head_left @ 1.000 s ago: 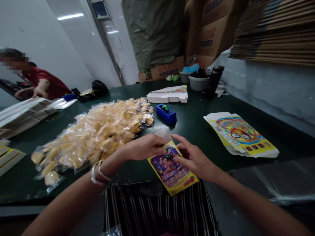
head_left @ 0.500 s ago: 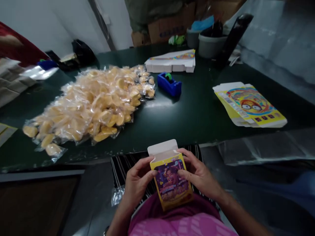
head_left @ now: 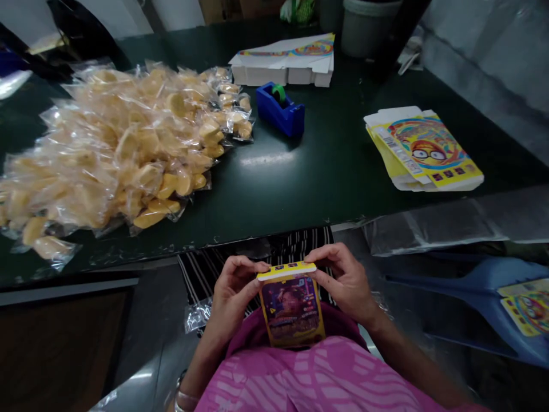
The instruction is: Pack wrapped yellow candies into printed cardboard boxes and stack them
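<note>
A small yellow box with a purple printed front is held over my lap, its yellow top flap folded over the opening. My left hand pinches the top left corner, thumb in front and fingers at the flap. At the top right corner, my right hand grips the flap edge between thumb and fingers. Beyond them on the dark green table lies a large heap of yellow pieces in clear wrappers. A blue tape dispenser with a green roll stands right of the heap.
Flattened white cartons are stacked at the back. Flat yellow printed boxes lie on the table's right side. A grey bucket stands behind. A blue stool is at the lower right, with printed card on it.
The box's raised white flap has been folded down over its top. Both hands have shifted slightly with the box. The view has tilted down, bringing the blue stool more into sight.
</note>
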The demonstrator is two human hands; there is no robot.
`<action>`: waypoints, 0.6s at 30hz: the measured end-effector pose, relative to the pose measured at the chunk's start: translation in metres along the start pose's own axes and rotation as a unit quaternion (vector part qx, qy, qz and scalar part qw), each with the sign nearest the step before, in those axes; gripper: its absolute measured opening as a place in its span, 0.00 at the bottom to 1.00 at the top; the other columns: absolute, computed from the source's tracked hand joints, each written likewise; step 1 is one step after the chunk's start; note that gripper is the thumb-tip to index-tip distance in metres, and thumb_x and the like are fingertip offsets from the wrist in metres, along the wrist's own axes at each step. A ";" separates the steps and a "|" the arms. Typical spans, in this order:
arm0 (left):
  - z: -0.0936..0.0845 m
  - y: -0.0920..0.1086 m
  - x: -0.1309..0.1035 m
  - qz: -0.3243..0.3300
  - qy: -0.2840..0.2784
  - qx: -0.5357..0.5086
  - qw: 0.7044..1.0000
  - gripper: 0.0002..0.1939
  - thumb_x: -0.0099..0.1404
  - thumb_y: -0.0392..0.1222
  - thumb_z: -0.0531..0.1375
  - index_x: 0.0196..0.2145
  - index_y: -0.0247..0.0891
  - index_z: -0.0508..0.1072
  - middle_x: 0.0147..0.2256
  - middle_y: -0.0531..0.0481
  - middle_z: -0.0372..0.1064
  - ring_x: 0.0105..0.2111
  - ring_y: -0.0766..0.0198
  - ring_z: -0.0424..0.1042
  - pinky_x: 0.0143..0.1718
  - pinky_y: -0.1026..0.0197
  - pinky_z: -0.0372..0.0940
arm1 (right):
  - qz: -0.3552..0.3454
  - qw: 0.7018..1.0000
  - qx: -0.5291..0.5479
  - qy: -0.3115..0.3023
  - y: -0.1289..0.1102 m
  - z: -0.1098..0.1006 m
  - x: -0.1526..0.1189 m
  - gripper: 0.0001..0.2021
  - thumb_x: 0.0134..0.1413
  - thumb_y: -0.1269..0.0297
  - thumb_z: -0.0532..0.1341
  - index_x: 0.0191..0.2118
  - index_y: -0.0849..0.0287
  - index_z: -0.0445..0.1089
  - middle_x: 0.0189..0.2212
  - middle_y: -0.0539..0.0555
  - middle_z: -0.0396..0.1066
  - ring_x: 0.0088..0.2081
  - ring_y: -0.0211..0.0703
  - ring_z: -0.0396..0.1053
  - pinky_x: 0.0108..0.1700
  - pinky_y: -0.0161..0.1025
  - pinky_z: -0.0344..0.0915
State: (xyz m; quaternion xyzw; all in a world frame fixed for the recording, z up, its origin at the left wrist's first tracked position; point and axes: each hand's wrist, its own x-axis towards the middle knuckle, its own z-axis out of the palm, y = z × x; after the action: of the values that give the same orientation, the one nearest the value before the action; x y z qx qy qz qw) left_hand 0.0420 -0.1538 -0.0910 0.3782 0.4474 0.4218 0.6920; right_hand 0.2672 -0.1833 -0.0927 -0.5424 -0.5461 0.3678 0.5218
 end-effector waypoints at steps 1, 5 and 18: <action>-0.001 0.001 0.002 -0.004 -0.018 0.007 1.000 0.10 0.59 0.37 0.68 0.38 0.46 0.76 0.39 0.52 0.77 0.44 0.61 0.75 0.47 0.60 0.68 | 0.003 1.000 0.001 -0.013 -0.002 -0.002 0.000 0.06 0.56 0.69 0.65 0.39 0.54 0.72 0.35 0.52 0.74 0.37 0.42 0.74 0.40 0.39 0.71; -0.004 0.006 0.007 -0.004 -0.079 0.056 0.995 0.03 0.60 0.41 0.66 0.31 0.40 0.79 0.38 0.49 0.73 0.44 0.60 0.71 0.49 0.62 0.65 | -0.002 0.991 0.029 -0.128 -0.008 -0.012 0.001 0.04 0.60 0.64 0.63 0.39 0.54 0.75 0.39 0.54 0.73 0.40 0.43 0.73 0.43 0.40 0.70; 0.028 0.024 0.008 -0.021 0.000 0.165 0.986 0.06 0.54 0.42 0.69 0.27 0.39 0.76 0.29 0.53 0.70 0.29 0.66 0.67 0.28 0.67 0.64 | 0.120 0.990 -0.001 -0.071 -0.032 -0.004 0.008 0.03 0.54 0.69 0.61 0.32 0.56 0.71 0.29 0.50 0.73 0.31 0.39 0.71 0.31 0.35 0.66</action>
State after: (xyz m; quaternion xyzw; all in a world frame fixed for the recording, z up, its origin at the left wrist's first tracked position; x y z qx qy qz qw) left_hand 0.0640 -0.1414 -0.0631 0.4780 0.5188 0.3275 0.6286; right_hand 0.2656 -0.1810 -0.0594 -0.5776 -0.5128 0.4646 0.4331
